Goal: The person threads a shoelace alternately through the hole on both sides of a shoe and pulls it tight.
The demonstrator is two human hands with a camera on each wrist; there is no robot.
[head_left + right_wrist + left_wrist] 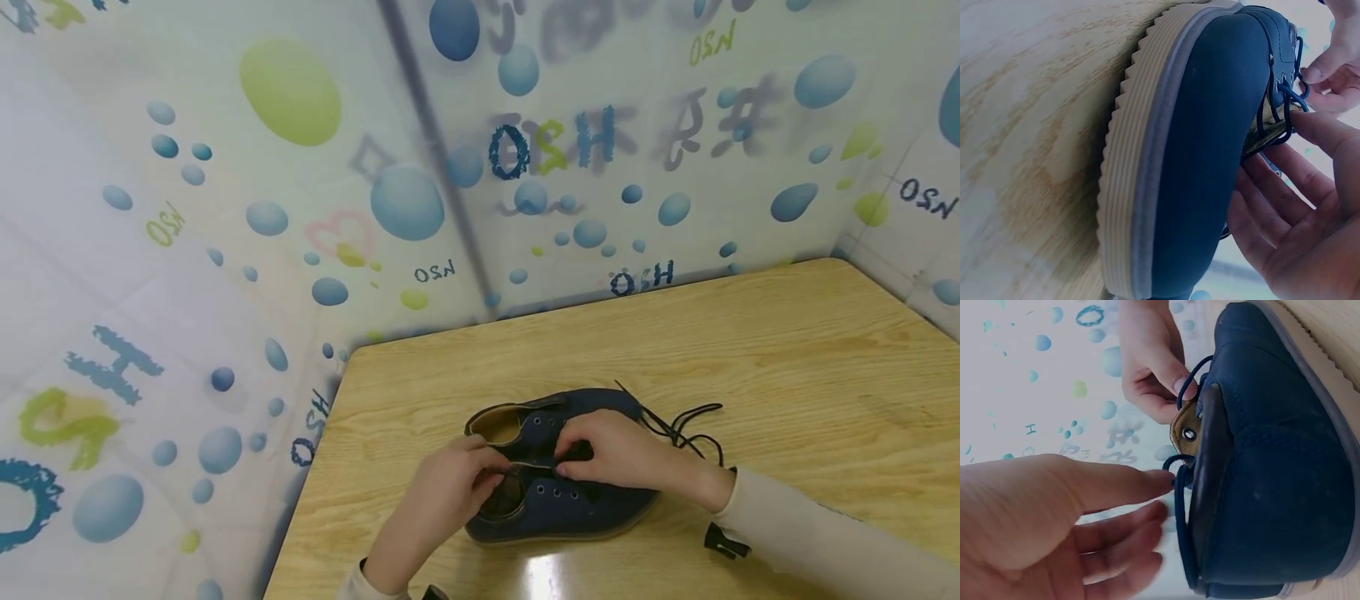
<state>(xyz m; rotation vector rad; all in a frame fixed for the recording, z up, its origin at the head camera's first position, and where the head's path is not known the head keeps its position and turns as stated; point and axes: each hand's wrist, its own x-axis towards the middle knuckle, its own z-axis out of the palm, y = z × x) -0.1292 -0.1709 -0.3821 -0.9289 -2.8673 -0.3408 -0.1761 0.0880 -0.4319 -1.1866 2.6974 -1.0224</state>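
Note:
Two navy lace-up shoes lie side by side on the table, toes to the right: a near shoe (517, 525) and a far shoe (596, 400). At the near shoe's opening, my left hand (453, 483) pinches a dark shoelace (1180, 519) between thumb and fingers. Closer to the toe, my right hand (626, 454) holds the lacing between thumb and fingers, beside a tan-lined flap (1186, 432) with a metal eyelet. In the right wrist view, laces cross over the shoe's tongue (1250, 140). The right fingertips are partly hidden there.
Loose black lace ends (678, 425) trail on the wooden table (787, 375) beyond the toes. Patterned curtain-like walls (300, 208) stand along the table's left and back edges. Wood surface extends to the right of the shoes.

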